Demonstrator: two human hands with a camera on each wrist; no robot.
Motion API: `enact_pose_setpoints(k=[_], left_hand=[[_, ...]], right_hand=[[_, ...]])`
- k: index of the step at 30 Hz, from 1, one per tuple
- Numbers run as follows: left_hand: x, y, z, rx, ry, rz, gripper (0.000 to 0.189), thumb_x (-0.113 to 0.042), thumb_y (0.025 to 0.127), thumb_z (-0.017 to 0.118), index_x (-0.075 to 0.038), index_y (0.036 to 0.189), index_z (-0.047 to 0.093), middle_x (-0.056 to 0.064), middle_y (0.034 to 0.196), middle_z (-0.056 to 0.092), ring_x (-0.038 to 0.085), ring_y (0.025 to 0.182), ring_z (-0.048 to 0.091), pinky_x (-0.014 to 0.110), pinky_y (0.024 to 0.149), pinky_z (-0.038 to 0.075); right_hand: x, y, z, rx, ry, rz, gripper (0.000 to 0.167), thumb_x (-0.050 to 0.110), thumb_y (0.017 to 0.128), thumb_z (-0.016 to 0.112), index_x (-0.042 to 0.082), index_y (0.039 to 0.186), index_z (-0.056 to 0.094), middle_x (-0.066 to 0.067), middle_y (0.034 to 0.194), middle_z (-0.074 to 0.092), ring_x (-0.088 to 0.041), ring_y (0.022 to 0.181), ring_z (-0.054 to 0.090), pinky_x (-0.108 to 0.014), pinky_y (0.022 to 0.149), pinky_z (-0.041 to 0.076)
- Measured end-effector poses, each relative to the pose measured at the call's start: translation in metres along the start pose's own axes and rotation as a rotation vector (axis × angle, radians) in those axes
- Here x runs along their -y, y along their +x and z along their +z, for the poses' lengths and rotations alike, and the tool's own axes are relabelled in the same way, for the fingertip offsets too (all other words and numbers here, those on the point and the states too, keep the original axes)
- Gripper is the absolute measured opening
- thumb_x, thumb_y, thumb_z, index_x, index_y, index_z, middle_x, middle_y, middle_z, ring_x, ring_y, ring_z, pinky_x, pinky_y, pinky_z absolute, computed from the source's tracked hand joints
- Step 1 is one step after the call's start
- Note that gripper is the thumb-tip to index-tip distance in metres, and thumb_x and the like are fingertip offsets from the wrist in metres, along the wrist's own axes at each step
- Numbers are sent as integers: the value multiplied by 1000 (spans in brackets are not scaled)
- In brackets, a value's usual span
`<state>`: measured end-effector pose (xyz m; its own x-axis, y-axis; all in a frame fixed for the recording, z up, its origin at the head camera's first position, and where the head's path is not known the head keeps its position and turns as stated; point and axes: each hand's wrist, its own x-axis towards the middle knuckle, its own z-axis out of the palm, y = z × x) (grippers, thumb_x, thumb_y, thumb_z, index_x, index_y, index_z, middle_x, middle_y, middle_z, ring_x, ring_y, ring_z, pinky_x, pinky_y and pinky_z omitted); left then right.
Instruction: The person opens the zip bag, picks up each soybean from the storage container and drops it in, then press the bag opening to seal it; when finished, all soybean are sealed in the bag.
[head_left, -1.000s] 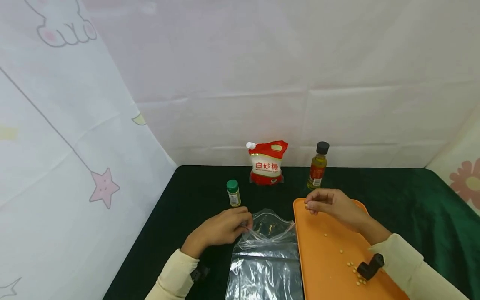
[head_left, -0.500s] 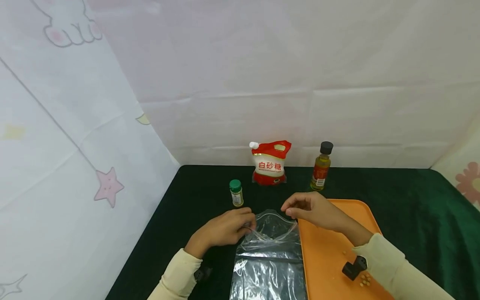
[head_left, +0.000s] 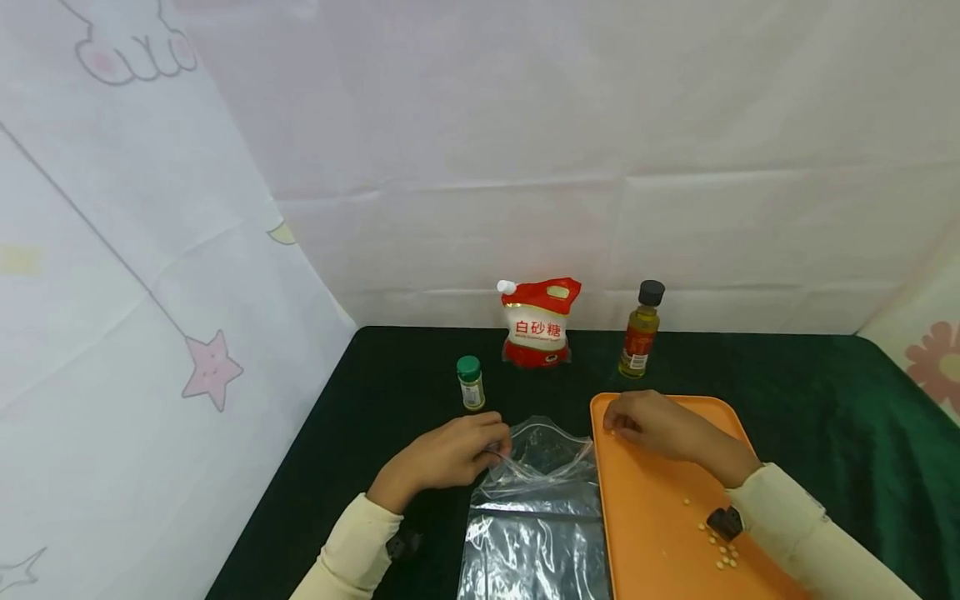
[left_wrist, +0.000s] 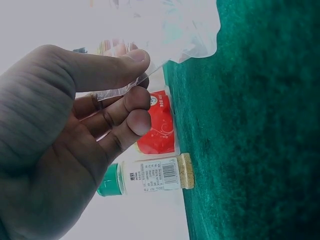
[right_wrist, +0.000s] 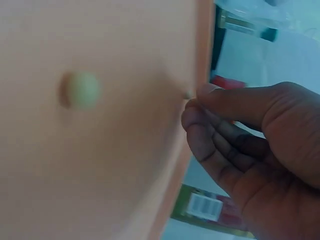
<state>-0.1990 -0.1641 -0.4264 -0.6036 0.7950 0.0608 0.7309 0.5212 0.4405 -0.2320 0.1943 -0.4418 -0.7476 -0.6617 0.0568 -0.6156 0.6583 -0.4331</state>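
My left hand [head_left: 450, 454] pinches the rim of a clear zip-lock bag [head_left: 536, 533] between thumb and fingers. The bag lies flat with its mouth held apart, and in the left wrist view its film [left_wrist: 187, 30] spreads past the thumb. My right hand [head_left: 660, 429] is low over the far left part of an orange tray [head_left: 645, 533]. The right wrist view shows thumb and forefinger closed together at one small yellow soybean [right_wrist: 187, 94] near the tray's side. Another soybean [right_wrist: 84, 90] lies apart on the tray. Several more soybeans [head_left: 722, 554] lie nearer the front, by the right sleeve.
A green-capped seasoning jar [head_left: 471, 385] stands just beyond my left hand. Further back are a red and white sugar pouch [head_left: 536, 327] and a black-capped oil bottle [head_left: 640, 332]. The dark green cloth [head_left: 810, 400] covers the table, with a pale curtain behind.
My right hand, holding a soybean over the tray a second ago, moved left to the bag's mouth, then came back right and down to the tray. The left hand stayed on the bag.
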Motion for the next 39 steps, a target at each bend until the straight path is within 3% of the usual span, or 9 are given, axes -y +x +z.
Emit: enact_pose_setpoints(k=[8,12,15,20,24,29,33,36,39], left_hand=[[-6,-1,-2,9,-6,-10,12,-9,96,67,-19,102,64,-8,100,55,0,82,53,16,72,49],[-6,-1,-3,10,6,-7,12,-9,96,68,-18,102,64,-8,100,55,1,82,52,15,72,48],[-6,-1,-2,10,6,-5,12,-9,96,68,-18,102,64,-8,100,55,1,83,52,15,72,48],[-5,-1,-2,13,-6,-13,12,-9,96,68,-18,103,64,-8,101,55,1,83,53,16,72,49],[-5,-1,-3,15,-10,-7,13,-8,95,68,-17,103,64,-8,101,55,1,84,53,15,72,49],[-4,-1,-3,14,-23,3,14,-6,95,68,-17,103,64,-7,101,56,1,84,53,16,73,49],[-4,-1,-3,11,-31,-1,14,-7,95,68,-18,102,64,-7,101,55,1,84,53,16,72,49],[-3,0,-4,11,-41,-4,14,-7,96,67,-18,102,64,-7,101,55,2,83,53,17,71,49],[-2,0,-4,14,-53,-7,14,-6,96,67,-18,103,64,-7,102,55,2,84,54,17,72,49]], right_hand=[[0,8,9,-26,2,26,13,2,90,73,14,93,70,7,85,62,-7,73,53,-25,66,52],[-1,6,9,-48,102,69,10,7,92,72,17,95,70,9,86,64,-7,74,57,-24,68,53],[-2,3,7,-71,355,134,8,17,95,71,16,103,71,3,94,68,-15,83,63,-28,75,55],[0,-4,2,-102,941,180,32,23,99,66,1,122,62,-14,108,65,-32,98,60,-42,93,52],[5,-8,2,-72,1172,128,33,14,103,58,-8,127,53,-12,107,62,-28,99,57,-45,97,48],[20,-4,1,-54,1153,34,29,10,103,57,-10,124,54,-15,109,61,-28,96,58,-40,93,50],[35,2,-3,-52,1040,50,26,16,101,62,0,122,63,-24,118,60,-40,97,61,-42,91,54],[43,4,-4,-23,986,52,27,19,101,62,3,123,65,-30,122,59,-48,98,61,-50,90,54],[47,3,-9,-31,908,56,25,22,101,63,7,121,66,-26,118,61,-44,98,62,-51,89,54]])
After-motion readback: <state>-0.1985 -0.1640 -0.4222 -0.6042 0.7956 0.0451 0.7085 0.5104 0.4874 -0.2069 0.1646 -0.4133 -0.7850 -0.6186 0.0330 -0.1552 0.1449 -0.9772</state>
